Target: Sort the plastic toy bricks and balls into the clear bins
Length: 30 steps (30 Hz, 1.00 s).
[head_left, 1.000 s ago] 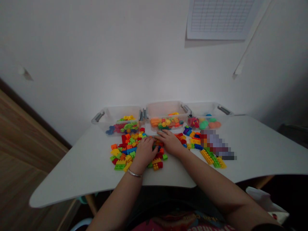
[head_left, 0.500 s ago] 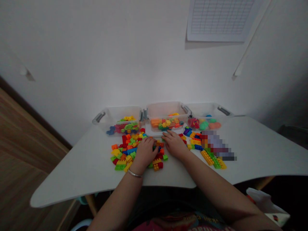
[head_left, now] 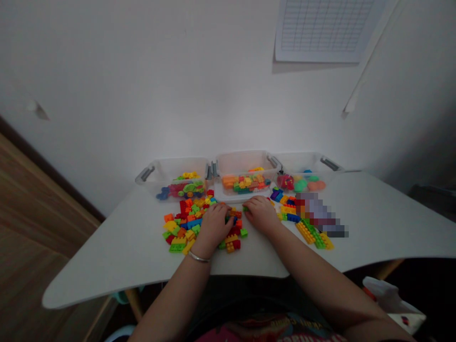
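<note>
My left hand (head_left: 215,224), with a silver bangle at its wrist, rests over a pile of colourful plastic building blocks (head_left: 194,222). Its thumb and index finger are apart, with blocks showing between them; the other fingertips are partly hidden. To the right of the pile, my right hand (head_left: 262,216) has its fingers bent down around a small green building block (head_left: 245,208), of which only a bit shows at the fingertips. A loose bright green block (head_left: 243,232) lies at the pile's right edge, between the hands.
Three clear bins stand along the wall: left bin (head_left: 167,166), middle bin (head_left: 242,161) and right bin (head_left: 299,161), all holding colourful pieces. Long block strips (head_left: 312,233) and a blurred-out item (head_left: 322,216) lie right on the white table (head_left: 117,247). A gridded paper (head_left: 320,31) hangs above.
My right hand has drawn back slightly toward me and its fingers have curled, with a green block now showing at the fingertips. The left hand stays in place on the pile.
</note>
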Available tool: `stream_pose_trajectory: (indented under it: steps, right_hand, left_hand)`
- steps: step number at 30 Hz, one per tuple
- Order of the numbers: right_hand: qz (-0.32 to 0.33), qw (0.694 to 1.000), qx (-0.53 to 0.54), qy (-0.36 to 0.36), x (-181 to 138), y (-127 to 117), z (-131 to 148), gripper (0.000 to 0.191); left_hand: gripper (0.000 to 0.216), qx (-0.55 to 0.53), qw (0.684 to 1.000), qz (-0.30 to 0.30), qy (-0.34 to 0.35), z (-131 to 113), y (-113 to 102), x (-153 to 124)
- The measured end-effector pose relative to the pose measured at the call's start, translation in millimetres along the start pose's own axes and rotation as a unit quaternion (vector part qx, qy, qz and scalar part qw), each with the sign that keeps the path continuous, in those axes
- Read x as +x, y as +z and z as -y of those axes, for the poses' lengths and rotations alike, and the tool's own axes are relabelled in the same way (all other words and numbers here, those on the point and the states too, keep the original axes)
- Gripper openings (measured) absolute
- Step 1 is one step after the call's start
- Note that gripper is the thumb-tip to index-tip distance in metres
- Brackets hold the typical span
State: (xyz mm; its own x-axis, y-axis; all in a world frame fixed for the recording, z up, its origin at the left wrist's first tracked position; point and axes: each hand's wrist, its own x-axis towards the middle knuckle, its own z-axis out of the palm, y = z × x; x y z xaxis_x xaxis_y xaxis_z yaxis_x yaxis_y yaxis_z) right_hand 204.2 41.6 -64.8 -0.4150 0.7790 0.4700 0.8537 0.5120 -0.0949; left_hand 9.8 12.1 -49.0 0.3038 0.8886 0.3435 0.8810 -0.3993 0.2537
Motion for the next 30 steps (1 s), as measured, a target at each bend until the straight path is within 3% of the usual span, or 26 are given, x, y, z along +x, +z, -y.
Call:
stream_pose_trajectory:
  steps: [11,14,22,27,30]
  right_hand:
    - [0.000,1.000,-0.008,0.028,0,2,0,0.019]
    - [-0.025,1.000,-0.003,0.014,0,-3,0,0.017]
    - [-0.242,0.969,0.041,0.029,8,-45,-5,0.024]
    - [-0.359,0.927,0.062,0.093,38,-68,-29,0.023]
    - [-0.393,0.907,0.077,0.131,61,-72,-44,0.025]
  left_hand:
    - [0.023,-0.003,1.000,-0.003,0.005,2,1,0]
    - [0.023,-0.003,1.000,-0.003,0.005,2,1,0]
    - [0.022,-0.008,1.000,0.001,0.002,1,0,0]
    - [0.024,-0.009,1.000,0.005,0.004,2,1,0]
    - [0.025,-0.007,1.000,0.004,0.004,3,2,0]
